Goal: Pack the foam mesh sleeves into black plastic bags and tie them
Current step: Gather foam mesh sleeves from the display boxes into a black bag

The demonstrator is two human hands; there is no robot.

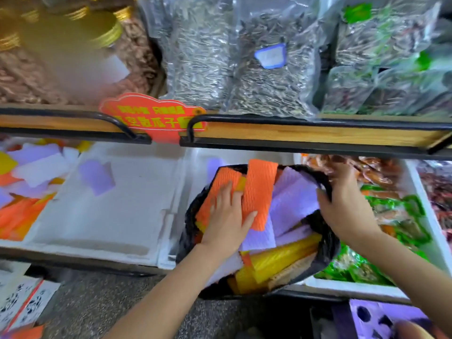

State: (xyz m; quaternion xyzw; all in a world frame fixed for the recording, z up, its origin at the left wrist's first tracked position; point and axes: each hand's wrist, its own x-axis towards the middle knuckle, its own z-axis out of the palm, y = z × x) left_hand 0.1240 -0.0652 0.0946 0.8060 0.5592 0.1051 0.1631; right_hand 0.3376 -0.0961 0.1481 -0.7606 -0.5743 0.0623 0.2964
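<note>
The black bag (pixel 326 255) sits at the front edge of the lower shelf (pixel 85 262), towards its right end. Its mouth is wide and stuffed with foam mesh sleeves (pixel 293 201) in orange, purple and yellow, and two orange ones stick up past the far rim.

The left hand (pixel 226 216) lies flat on the orange sleeves at the left side of the mouth, with the fingers straight and slightly spread, pressing rather than gripping. The right hand (pixel 342 199) grips the bag's rim on the right side, its fingers curled over the black plastic (the thumb seems to be tucked inside the rim, but the picture is soft there).

Left of the bag, a white foam tray (pixel 127 221) holds a single purple sleeve (pixel 96 177). Beyond it, at the shelf's left end, lies a loose pile of sleeves (pixel 27 192) in the same colours plus white. Just right of the bag are green packets (pixel 401 209) in another white box.

The upper shelf (pixel 293 133) carries clear seed bags (pixel 266 77), and an orange sign (pixel 152 117) hangs on its front edge.
</note>
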